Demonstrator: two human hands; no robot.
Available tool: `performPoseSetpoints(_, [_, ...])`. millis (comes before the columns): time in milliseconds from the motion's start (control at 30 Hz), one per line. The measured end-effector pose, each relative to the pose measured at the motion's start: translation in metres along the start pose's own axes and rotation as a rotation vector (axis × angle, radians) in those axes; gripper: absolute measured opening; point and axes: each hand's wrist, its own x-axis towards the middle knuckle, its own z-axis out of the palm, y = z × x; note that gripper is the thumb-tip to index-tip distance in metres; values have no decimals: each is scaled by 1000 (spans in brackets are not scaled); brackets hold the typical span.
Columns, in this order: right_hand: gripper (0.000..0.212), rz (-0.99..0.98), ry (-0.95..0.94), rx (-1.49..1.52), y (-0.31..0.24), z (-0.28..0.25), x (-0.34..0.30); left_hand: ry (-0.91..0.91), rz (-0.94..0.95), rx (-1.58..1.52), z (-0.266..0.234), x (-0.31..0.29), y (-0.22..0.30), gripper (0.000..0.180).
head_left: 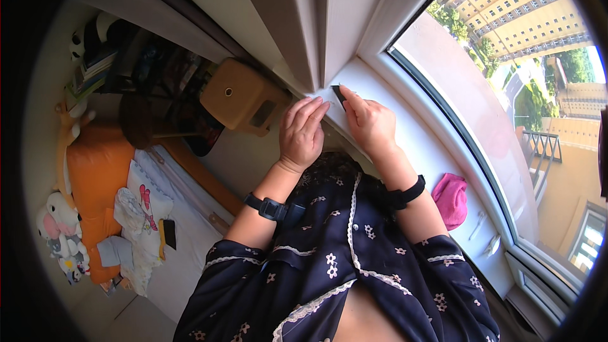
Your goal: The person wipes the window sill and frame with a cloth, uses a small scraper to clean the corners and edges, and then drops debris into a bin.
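At the corner of the white windowsill (415, 123), my right hand (369, 120) is closed around a small flat black strip, like a scraper blade (337, 92). The index finger is stretched along it, and its end rests on the sill by the curtain's foot. My left hand (302, 133) is beside it at the sill's inner edge. Its fingers are extended and lie close together, with no object visible in them. Small bits of debris lie on the sill between the two hands, too small to name.
A pink cloth (450, 201) lies farther along the sill. A grey-brown curtain (297, 19) hangs just beyond my hands, and the window (468, 111) runs along the right. Left stand a tan plastic stool (240, 92) and a bed with an orange cushion (98, 164), clothes and plush toys.
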Motion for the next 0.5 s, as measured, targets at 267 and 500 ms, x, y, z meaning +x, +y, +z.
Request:
performPoseSetpoints(267, [27,-54,-75,4,3,-4,2,11,-16,-22,-2,1,1,40])
performPoseSetpoints(500, [27,-37,-64,-10,4,-6,2,-3,-11,-28,-1,2,2,41])
